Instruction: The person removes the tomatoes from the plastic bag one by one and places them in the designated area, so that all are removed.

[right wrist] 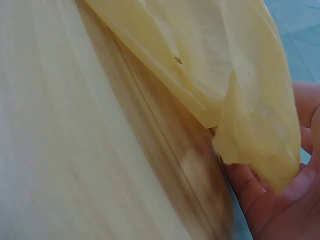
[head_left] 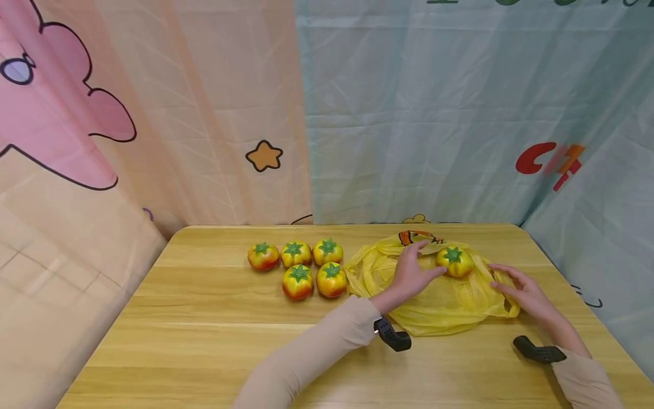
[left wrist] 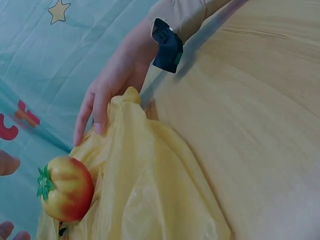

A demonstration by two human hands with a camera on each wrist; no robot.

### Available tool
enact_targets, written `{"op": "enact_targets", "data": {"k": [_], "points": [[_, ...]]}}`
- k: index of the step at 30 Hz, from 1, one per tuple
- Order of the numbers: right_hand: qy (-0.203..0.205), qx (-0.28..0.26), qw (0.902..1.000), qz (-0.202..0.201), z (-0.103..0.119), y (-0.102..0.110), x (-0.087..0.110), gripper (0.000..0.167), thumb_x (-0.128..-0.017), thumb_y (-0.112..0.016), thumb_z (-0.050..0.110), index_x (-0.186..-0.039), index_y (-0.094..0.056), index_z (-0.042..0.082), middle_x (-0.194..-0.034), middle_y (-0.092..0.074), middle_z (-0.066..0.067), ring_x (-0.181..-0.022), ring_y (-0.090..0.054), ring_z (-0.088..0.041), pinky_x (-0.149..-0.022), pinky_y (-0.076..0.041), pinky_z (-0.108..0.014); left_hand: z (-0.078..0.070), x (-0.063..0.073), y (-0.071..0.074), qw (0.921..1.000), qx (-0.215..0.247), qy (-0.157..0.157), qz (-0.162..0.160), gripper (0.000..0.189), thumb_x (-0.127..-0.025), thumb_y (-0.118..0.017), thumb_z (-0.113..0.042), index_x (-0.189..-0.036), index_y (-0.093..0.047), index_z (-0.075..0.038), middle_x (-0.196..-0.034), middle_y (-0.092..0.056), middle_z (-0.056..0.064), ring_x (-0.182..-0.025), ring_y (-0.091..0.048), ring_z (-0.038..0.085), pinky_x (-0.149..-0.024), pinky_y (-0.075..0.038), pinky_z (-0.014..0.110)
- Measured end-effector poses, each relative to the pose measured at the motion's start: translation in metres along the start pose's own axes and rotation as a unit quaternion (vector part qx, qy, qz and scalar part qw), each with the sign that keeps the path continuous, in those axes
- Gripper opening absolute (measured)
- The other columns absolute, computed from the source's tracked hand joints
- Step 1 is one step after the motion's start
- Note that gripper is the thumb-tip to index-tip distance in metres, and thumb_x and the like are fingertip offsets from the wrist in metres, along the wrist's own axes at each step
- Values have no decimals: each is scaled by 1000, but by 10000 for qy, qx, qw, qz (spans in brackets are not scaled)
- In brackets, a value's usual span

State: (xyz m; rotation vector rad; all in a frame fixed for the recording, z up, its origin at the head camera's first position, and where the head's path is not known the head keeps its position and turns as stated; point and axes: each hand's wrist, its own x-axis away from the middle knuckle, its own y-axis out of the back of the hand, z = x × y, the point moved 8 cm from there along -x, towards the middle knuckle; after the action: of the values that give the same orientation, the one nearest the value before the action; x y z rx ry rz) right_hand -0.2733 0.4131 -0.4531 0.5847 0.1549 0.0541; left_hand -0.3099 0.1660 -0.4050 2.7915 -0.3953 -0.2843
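Observation:
A yellow-and-red tomato (head_left: 455,262) with a green star-shaped top sits on a crumpled yellow plastic bag (head_left: 429,309). Just left of that tomato, my left hand (head_left: 410,275) reaches over the bag with thumb and fingers spread. In the left wrist view a gap shows between the tomato (left wrist: 67,189) and the left fingertips at the frame's edge. My right hand (head_left: 526,292) touches the bag's right side, its fingers loosely extended. The right wrist view has a bag handle (right wrist: 260,135) lying against the right hand (right wrist: 292,210); part of those fingers is hidden behind the plastic.
Left of the bag, several similar tomatoes (head_left: 298,282) stand grouped on the wooden table (head_left: 204,341). The nearest ones almost meet the bag's left edge. A printed curtain (head_left: 357,142) hangs behind the table's back edge. Each wrist carries a black device (head_left: 393,335).

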Motion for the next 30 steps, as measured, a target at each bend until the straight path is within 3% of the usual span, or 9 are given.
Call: {"op": "enact_targets", "data": {"k": [2, 4, 5, 7, 11, 12, 17, 26, 30], "points": [[9, 66, 10000, -17, 0, 0, 0, 49, -100, -52, 23, -146, -40, 13, -127, -40, 34, -111, -23, 28, -99, -21, -2, -1, -5, -3, 10000, -62, 22, -2, 61, -84, -75, -21, -139, -49, -16, -139, -49, 2, -122, -51, 24, -94, -46, 26], [43, 95, 9999, -30, 1, 1, 0, 48, -100, -52, 23, -145, -41, 11, -124, -39, 36, -110, -23, 29, -90, -21, 3, -2, -9, -7, 9999, -99, 104, -4, 61, -83, -76, -22, -138, -50, -20, -138, -50, 0, -122, -51, 23, -93, -46, 24], [58, 39, 10000, -11, 1, 1, 0, 48, -100, -52, 22, -145, -40, 11, -123, -38, 38, -112, -23, 28, -96, -20, 1, -2, -11, -9, 9998, -137, 125, 0, 60, -82, -76, -23, -137, -51, -20, -138, -51, 0, -122, -51, 22, -93, -46, 24], [80, 17, 10000, -4, 1, 1, 1, 48, -100, -52, 22, -144, -41, 8, -120, -38, 40, -112, -23, 29, -96, -20, 1, -3, -15, -13, 9997, -197, 148, 15, 59, -82, -77, -23, -135, -52, -21, -137, -51, 0, -124, -50, 21, -95, -46, 25], [126, 4, 9999, -4, 2, 1, 2, 48, -100, -52, 22, -144, -41, 7, -118, -39, 41, -111, -24, 29, -91, -21, 4, -2, -21, -19, 9992, -346, 192, 31, 58, -81, -78, -25, -134, -54, -21, -137, -52, 0, -126, -48, 18, -99, -45, 27], [130, 44, 9999, -25, 2, 2, 1, 48, -99, -52, 22, -143, -41, 5, -116, -39, 41, -109, -24, 29, -85, -22, 6, -2, -23, -21, 9992, -347, 188, 21, 58, -81, -78, -25, -134, -54, -20, -136, -52, 1, -126, -48, 18, -99, -45, 27], [163, 30, 9999, -49, 2, 4, 0, 48, -99, -53, 21, -142, -42, 5, -117, -40, 41, -108, -26, 30, -84, -24, 5, 4, -31, -30, 9989, -398, 232, -31, 61, -80, -78, -25, -134, -53, -16, -135, -53, 1, -123, -49, 15, -97, -45, 24], [160, 126, 9998, -78, 0, 7, 0, 43, -98, -55, 20, -141, -47, 21, -137, -47, 20, -107, -30, 30, -80, -30, 1, 14, -37, -41, 9993, -298, 242, 40, 63, -80, -78, -25, -136, -51, -16, -133, -52, 2, -120, -50, 14, -96, -45, 22], [183, 136, 9997, -76, 1, 8, 0, 43, -98, -55, 18, -140, -48, 19, -139, -47, 18, -107, -31, 29, -81, -32, 1, 17, -40, -44, 9998, -119, 151, 19, 64, -77, -81, -22, -134, -52, -14, -127, -54, 3, -114, -53, 11, -93, -45, 19]]}}
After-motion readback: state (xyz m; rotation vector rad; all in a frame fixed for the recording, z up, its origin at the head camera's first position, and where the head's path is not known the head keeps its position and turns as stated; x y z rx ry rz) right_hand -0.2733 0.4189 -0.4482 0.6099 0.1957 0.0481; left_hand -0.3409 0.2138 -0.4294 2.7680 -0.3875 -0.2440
